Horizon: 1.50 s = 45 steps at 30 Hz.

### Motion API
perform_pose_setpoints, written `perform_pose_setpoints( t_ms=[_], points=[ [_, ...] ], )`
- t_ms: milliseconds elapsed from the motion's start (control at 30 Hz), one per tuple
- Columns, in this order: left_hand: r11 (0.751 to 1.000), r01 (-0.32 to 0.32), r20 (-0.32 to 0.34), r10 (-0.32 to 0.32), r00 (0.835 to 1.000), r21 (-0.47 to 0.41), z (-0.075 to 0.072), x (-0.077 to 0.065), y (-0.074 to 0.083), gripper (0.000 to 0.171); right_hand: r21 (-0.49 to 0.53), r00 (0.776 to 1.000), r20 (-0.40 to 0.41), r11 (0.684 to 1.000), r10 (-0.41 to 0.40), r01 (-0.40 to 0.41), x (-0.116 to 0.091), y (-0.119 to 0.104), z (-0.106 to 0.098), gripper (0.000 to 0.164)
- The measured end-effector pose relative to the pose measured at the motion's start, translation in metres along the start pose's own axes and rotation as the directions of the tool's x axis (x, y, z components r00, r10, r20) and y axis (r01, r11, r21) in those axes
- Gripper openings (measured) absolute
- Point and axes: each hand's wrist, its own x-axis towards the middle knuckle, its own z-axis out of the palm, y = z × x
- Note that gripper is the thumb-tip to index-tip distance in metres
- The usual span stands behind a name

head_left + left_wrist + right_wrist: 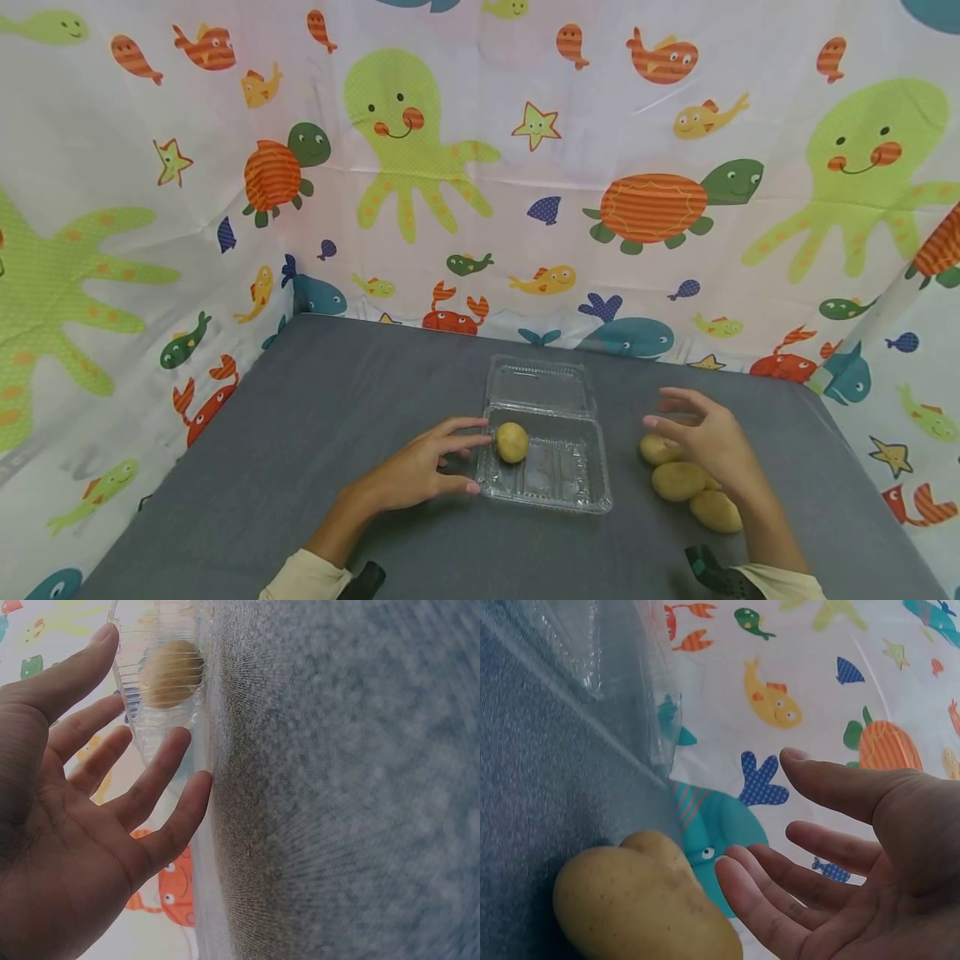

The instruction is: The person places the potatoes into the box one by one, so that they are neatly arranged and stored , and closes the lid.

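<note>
- Lying in a clear plastic box (pixel 547 502), left side: one potato (pixel 512 442).
- Left hand (pixel 420 471): fingers spread, holding nothing, at the box's left edge; contact unclear.
- Right hand (pixel 712 433): fingers parted, gently bent, holding nothing, near loose potatoes (pixel 678 482) on grey table (pixel 360 375).

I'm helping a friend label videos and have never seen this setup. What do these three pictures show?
There is no machine: a person works with a bare left hand and right hand. The wide picture is taken from the head, looking forward and down; the other two are taken from the wrists, left and right. On the grey table sits a clear box, lid open, with one potato inside. Other potatoes lie to its right. Behind hangs a cloth printed with sea animals. The left hand is at the box's left edge, the right by the other potatoes; neither grips anything.
</note>
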Motion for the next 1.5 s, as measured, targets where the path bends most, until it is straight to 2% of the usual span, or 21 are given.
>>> perform_pose_setpoints(
  t_ms=[300,500,733,1100,1333,1500],
  points=[
    [1.0,0.004,-0.002,-0.004,1.0,0.001,0.0,0.0,-0.001,0.064,-0.023,0.999,0.022,0.999,0.039,-0.039,0.001,0.007,-0.002,0.078],
    [1.0,0.0,0.003,0.0,1.0,-0.003,0.0,0.001,-0.001,0.065,-0.021,0.999,0.024,0.999,0.037,-0.036,0.002,0.01,-0.005,0.076],
    [1.0,-0.011,0.003,0.011,1.0,0.001,0.0,0.001,-0.001,0.065,-0.079,0.999,0.014,0.996,0.038,-0.037,0.003,0.012,-0.007,0.078],
    [1.0,-0.007,0.006,0.007,1.0,0.002,0.0,0.001,-0.001,0.065,-0.109,0.998,0.047,0.993,0.05,-0.044,0.002,0.015,-0.009,0.078],
    [1.0,-0.006,0.005,0.006,1.0,0.007,0.0,0.001,-0.001,0.064,-0.25,0.998,0.023,0.967,0.053,-0.046,0.003,0.018,-0.01,0.078],
    [1.0,-0.004,0.003,0.004,1.0,0.014,0.0,0.001,-0.001,0.064,-0.285,0.998,0.02,0.957,0.055,-0.047,0.005,0.02,-0.011,0.078]
  ],
)
